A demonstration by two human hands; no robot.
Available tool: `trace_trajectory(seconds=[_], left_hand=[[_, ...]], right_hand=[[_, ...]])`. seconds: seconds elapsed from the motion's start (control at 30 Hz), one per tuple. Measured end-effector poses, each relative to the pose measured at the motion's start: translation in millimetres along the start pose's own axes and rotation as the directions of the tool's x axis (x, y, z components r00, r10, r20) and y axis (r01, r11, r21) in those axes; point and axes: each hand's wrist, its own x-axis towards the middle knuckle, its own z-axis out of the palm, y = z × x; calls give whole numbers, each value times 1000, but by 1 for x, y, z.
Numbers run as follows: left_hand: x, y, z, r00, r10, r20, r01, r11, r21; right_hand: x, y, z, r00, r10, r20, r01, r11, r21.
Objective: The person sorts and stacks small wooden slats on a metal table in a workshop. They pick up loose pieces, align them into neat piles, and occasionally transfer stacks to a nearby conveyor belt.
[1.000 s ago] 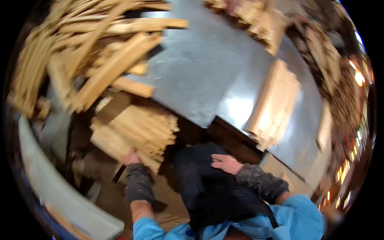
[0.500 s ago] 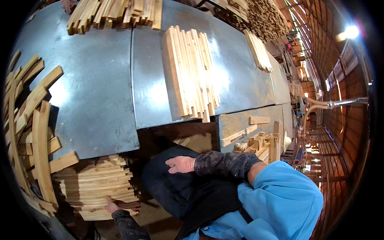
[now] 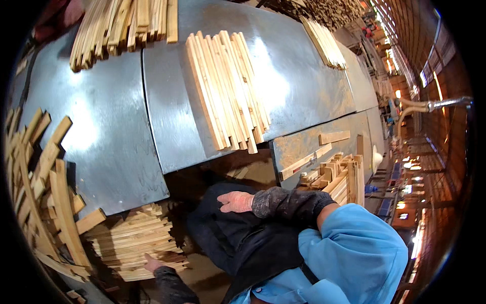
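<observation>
At the lower left, a stack of pale wooden strips point(image 3: 132, 238) lies below the metal table's near edge, its strips side by side with uneven ends. My left hand point(image 3: 152, 263) rests on the near part of this stack, thumb and fingers apart, the fingertips partly lost against the wood. A dark sleeve covers that forearm. My right hand point(image 3: 236, 201), in a pinkish glove, lies on the dark apron point(image 3: 212, 228) over my leg, fingers stretched out and holding nothing.
A metal-topped table point(image 3: 111, 167) carries a bundle of strips point(image 3: 228, 86) in the middle and another bundle point(image 3: 126, 25) farther left. Curved wooden pieces point(image 3: 66, 213) pile up at the left. Short blocks point(image 3: 334, 175) sit on a dusty surface at right.
The whole view has shifted and tilted a little. My left hand stays on the strip stack, its fingers slightly differently placed. My right hand remains on the apron.
</observation>
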Motion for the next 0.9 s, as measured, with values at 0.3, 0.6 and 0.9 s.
trace_trajectory(seconds=[0.3, 0.6, 0.9], left_hand=[[-266, 136, 57, 669, 487, 562, -308, 869, -386], [-364, 239, 225, 323, 549, 771, -749, 646, -146], [-426, 218, 271, 385, 585, 714, -820, 571, -25]], right_hand=[[-56, 31, -109, 971, 78, -226, 34, 892, 451], [-57, 103, -226, 602, 304, -738, 179, 850, 496], [-46, 132, -229, 496, 375, -783, 23, 896, 444]])
